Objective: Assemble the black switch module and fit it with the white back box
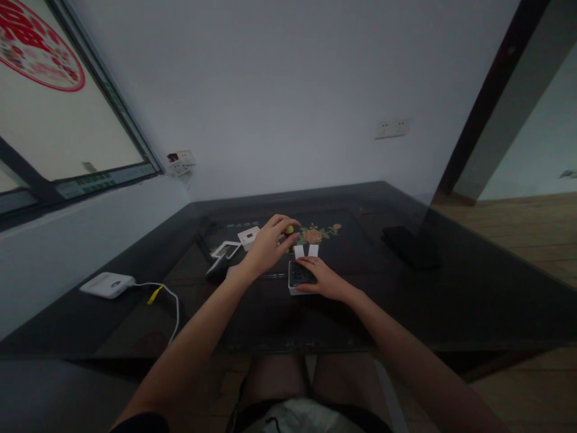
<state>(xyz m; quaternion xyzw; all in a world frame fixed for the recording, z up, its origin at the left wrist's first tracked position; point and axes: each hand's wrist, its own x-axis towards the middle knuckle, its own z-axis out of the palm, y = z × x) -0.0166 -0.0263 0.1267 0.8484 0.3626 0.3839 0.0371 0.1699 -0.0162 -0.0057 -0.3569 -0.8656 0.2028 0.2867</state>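
Near the middle of the dark table [374,313] sits a small white box [292,287] with a dark, patterned inside. My right hand [322,279] rests on its right side, thumb and fingers spread across it. Two white flaps [312,251] stand up just behind the box. My left hand [269,243] is raised to the upper left of the box, thumb and fingers apart in a curve with nothing visible between them. Behind its fingertips shows a small yellow round patch. Another white box [247,237] with a dark square mark lies left of my left hand.
A white-framed item [226,249] and a dark object [218,270] lie left of my left hand. Further left is a white device [108,285] with a white cable [177,307] and yellow tag [155,294]. A black item [411,247] lies at the right. A wall stands behind.
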